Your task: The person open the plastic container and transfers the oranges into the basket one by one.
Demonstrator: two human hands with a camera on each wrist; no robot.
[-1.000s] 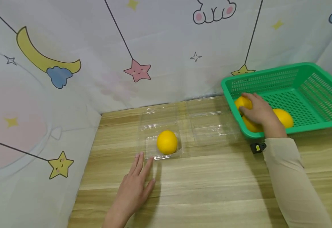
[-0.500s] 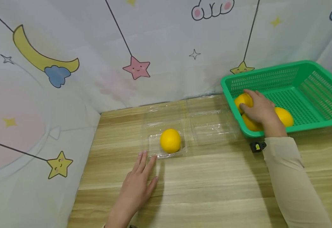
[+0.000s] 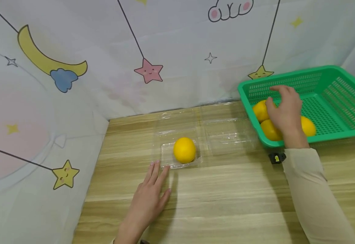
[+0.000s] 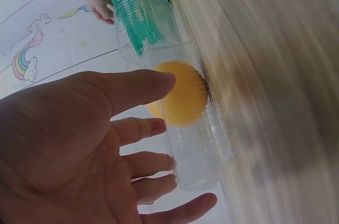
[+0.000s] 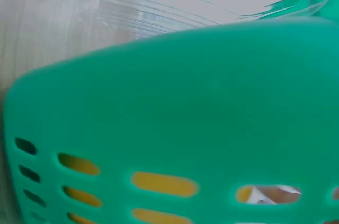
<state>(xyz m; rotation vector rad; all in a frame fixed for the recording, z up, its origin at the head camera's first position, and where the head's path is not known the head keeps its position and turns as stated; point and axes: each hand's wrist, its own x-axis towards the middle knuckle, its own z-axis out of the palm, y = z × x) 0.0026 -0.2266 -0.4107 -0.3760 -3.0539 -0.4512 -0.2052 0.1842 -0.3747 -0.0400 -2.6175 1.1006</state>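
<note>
My right hand (image 3: 287,110) is over the left part of a green plastic basket (image 3: 342,133), thumb and fingers apart with nothing visible between them. Beneath and beside it lie yellow-orange oranges: one by the left wall (image 3: 259,111), a nearer one (image 3: 270,130) and another (image 3: 309,126) partly behind the wrist. My left hand (image 3: 147,200) has its fingers extended, tips at the near edge of a clear plastic clamshell box (image 3: 166,154). One orange (image 3: 184,150) sits in that box, toward its right side. In the right wrist view, the basket wall (image 5: 175,91) hides the hand almost entirely.
A second clear plastic box (image 3: 226,139) lies between the first box and the basket. Behind the wooden table (image 3: 226,203) hangs a white cloth (image 3: 180,40) printed with stars and a moon. A small black device (image 3: 276,158) is beside my right wrist.
My right hand's fingers were around the orange by the basket's left wall. They have since come off it, and the hand has shifted up and right. The left hand has barely moved.
</note>
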